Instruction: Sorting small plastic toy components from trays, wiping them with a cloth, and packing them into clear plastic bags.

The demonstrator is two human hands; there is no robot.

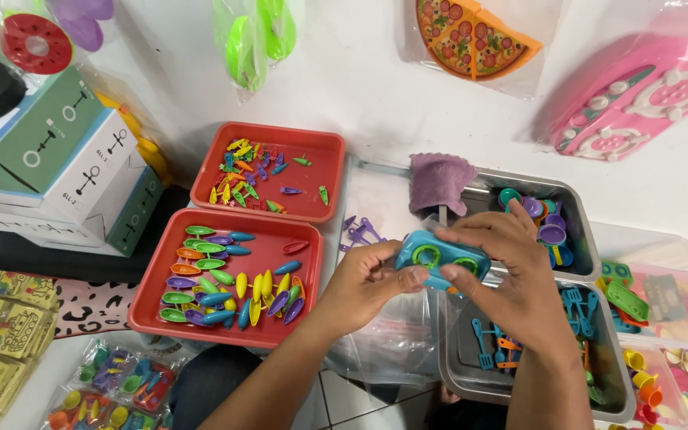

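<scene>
Both my hands hold a small blue toy stove [439,259] with two green ring burners, in the middle of the view. My left hand [364,288] grips its left end from below, thumb on the top edge. My right hand [511,275] covers its right side, with the fingers curled over the top. The toy hangs above a clear plastic bag [384,342] and the edge of a metal tray [459,374].
Two red trays sit at left: the near red tray [149,299] holds several coloured leaf-shaped pieces, the far red tray [312,207] small bits. Metal trays at right hold toy utensils [491,346] and cups [551,231]. A purple cloth [439,181], stacked boxes [57,159] and bagged toys surround them.
</scene>
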